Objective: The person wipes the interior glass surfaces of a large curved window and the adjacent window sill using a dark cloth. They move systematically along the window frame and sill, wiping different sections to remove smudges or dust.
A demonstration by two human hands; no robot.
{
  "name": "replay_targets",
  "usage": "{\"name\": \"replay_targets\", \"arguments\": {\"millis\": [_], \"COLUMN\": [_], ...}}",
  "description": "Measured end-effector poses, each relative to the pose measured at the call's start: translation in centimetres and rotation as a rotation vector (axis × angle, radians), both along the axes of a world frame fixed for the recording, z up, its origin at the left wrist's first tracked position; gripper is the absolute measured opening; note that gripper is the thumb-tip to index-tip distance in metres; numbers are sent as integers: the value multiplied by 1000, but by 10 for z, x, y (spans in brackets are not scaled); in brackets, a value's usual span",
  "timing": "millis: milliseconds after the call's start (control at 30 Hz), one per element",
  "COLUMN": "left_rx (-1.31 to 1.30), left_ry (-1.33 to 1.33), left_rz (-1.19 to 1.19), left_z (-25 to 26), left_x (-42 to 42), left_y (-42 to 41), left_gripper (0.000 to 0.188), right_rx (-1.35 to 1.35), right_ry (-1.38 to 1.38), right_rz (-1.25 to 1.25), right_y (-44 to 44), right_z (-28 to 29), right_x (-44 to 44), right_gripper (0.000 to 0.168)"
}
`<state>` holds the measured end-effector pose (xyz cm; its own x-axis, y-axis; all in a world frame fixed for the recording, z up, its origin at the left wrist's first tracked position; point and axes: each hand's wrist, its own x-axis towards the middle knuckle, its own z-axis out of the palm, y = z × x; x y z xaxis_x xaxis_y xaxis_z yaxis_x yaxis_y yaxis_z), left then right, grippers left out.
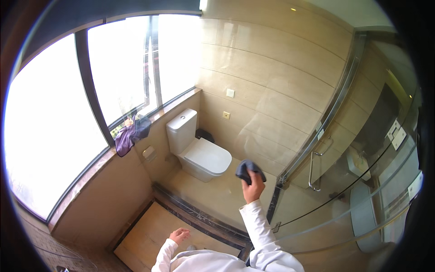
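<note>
My right hand holds a bunched dark grey cloth up in front of me, seemingly against a clear glass panel with hazy smears. Low in the view, my left hand is raised over the shower floor with nothing in it, its fingers slightly bent and apart. Beyond the glass stands a white toilet with its lid down. Purple and dark grey cloths hang over the window sill at the left.
A dark stone curb edges the shower floor. To the right are a glass door's metal handle, a hinge and a washbasin. A paper holder sits on the wall under the sill.
</note>
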<state>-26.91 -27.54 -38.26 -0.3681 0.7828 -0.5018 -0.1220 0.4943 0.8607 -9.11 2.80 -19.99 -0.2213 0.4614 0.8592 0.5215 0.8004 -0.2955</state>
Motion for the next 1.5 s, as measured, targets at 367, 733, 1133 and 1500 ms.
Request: {"name": "replay_targets", "arguments": {"millis": [367, 733, 1133, 1500], "left_rx": [-29, 383, 173, 231], "left_ry": [36, -214, -99, 37], "left_rz": [-206, -284, -2, 271], "left_z": [9, 20, -12, -8], "left_x": [-84, -86, -103, -141], "left_y": [11, 42, -49, -106], "left_gripper": [29, 26, 26, 21], "right_rx": [233, -137, 286, 507], "right_ry": [344, -662, -75, -173], "right_rz": [-83, 2, -30, -85], "right_y": [2, -15, -11, -18], "right_z": [280, 44, 204, 245], "right_x": [-5, -79, -172, -211], "right_gripper": [17, 30, 26, 27]}}
